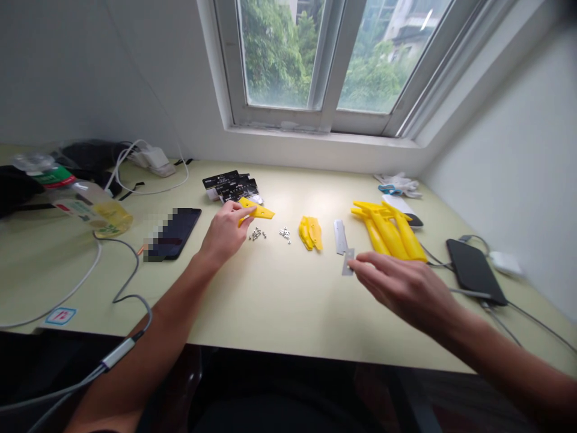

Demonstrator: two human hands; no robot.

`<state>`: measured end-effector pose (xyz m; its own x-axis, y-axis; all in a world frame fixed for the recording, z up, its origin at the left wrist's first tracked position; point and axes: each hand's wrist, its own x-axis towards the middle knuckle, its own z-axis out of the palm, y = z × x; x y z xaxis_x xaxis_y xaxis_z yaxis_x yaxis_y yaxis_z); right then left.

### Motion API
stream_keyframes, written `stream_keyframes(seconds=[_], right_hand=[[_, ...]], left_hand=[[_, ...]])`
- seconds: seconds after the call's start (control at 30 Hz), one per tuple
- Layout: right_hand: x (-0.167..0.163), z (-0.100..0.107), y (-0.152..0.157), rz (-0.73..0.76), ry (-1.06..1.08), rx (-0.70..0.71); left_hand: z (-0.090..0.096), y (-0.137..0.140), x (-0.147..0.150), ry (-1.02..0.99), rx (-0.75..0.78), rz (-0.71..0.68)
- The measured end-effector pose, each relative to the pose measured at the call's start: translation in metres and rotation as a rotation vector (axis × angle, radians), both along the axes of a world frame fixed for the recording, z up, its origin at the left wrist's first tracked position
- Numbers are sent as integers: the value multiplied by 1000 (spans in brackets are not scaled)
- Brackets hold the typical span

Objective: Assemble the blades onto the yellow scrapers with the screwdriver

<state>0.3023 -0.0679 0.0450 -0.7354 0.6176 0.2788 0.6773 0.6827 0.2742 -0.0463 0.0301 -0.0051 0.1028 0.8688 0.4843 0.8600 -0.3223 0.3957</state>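
My left hand pinches a flat yellow plastic piece with small holes, held above the table near the black cards. Between the thumb and fingers of my right hand is a thin grey metal blade. Another such blade or more, lying as a metal strip, rests just beyond it. Small screws lie in a loose pile below my left hand, with a pile of nuts beside them. More flat yellow pieces lie mid-table. Several yellow handles are grouped beyond my right hand.
Black printed cards lie at the back. On the left are a dark tablet or phone, a tilted-looking bottle and white cables. A black phone with cords and white gloves are at the right.
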Motion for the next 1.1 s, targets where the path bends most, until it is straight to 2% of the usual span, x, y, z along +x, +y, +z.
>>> stream_keyframes(seconds=[0.1, 0.2, 0.3, 0.43, 0.53, 0.63, 0.7, 0.8, 0.87, 0.97, 1.03, 1.1], right_hand=[[3, 3, 48, -114, -73, -5], [1, -4, 78, -204, -152, -56], [1, -16, 83, -283, -263, -144], [-1, -21, 61, -408, -252, -195], [-20, -7, 32, -441, -172, -278], [-54, 12, 10, -352, -87, -361], [-78, 19, 5, -291, -13, -412], [-102, 18, 12, -263, 95, -494], [-107, 15, 20, -297, 156, -527], [-103, 12, 25, -344, 299, -575], [-94, 14, 26, -343, 413, -645], [-81, 20, 26, -353, 490, -699]], left_hand=[[2, -2, 1, -9, -7, -8], [3, -3, 2, -15, -20, -18], [2, -3, 2, -28, -21, -20], [2, -3, 3, -126, -16, -50], [6, -8, 14, -412, -90, -105], [12, -18, 37, -932, -280, -235], [16, -27, 57, -1260, -387, -316], [19, -37, 87, -1561, -498, -340], [20, -42, 103, -1688, -518, -335], [23, -48, 121, -1789, -469, -360], [25, -52, 128, -1778, -468, -418], [24, -55, 130, -1686, -513, -497]])
